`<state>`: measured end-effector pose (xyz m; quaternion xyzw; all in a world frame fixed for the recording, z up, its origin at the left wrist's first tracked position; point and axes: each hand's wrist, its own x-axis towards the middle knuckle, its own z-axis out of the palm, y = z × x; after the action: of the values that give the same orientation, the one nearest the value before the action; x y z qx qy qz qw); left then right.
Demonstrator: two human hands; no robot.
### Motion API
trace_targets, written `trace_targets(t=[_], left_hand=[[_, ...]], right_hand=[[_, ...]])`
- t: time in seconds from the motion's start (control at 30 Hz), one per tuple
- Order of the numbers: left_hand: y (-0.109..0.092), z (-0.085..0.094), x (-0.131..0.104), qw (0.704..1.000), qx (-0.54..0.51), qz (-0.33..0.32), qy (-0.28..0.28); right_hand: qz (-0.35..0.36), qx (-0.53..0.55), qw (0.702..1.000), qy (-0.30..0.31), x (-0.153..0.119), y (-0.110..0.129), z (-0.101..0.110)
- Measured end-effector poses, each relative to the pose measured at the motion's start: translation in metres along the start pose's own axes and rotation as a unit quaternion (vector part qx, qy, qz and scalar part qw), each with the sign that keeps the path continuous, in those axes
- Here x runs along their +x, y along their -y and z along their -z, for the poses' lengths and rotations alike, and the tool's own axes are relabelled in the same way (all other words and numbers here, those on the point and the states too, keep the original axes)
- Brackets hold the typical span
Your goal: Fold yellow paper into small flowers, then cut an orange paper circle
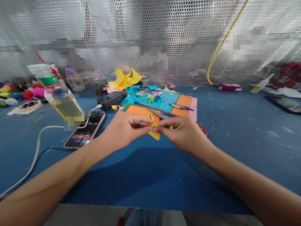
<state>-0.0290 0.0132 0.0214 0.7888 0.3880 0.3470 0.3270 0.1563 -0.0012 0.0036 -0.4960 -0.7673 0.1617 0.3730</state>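
A small piece of folded yellow paper (154, 135) is held above the front of the blue table, between both hands. My left hand (125, 127) pinches it from the left with thumb and fingers. From the right, my right hand (182, 130) pinches the same paper, thumb against its edge. The fingers hide part of the paper's shape. Just behind the hands lie scissors (158, 113), with their handles partly covered by my right hand. Sheets of orange paper (134, 110) and blue paper (162, 99) are stacked beyond them.
A phone (86, 130) with a white cable (39, 141) lies at left, near a tilted-looking bottle (63, 103). A black box-shaped device (110, 100), yellow paper scraps (124, 80) and pens (182, 106) sit farther back. Perforated metal sheeting (188, 40) stands behind the blue table (235, 138).
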Motion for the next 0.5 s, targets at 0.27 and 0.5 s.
trace_targets(t=[0.27,0.5], left_hand=[[0.0015,0.0021,0.0021,0.996,-0.056,0.05,0.047],[-0.0014,-0.0024,0.0002,0.997,-0.059,0.046,-0.03]], right_hand=[[-0.014,0.051,0.999,0.002,0.0,-0.0014,-0.0002],[-0.064,0.232,0.97,0.044,0.001,0.0014,-0.0049]])
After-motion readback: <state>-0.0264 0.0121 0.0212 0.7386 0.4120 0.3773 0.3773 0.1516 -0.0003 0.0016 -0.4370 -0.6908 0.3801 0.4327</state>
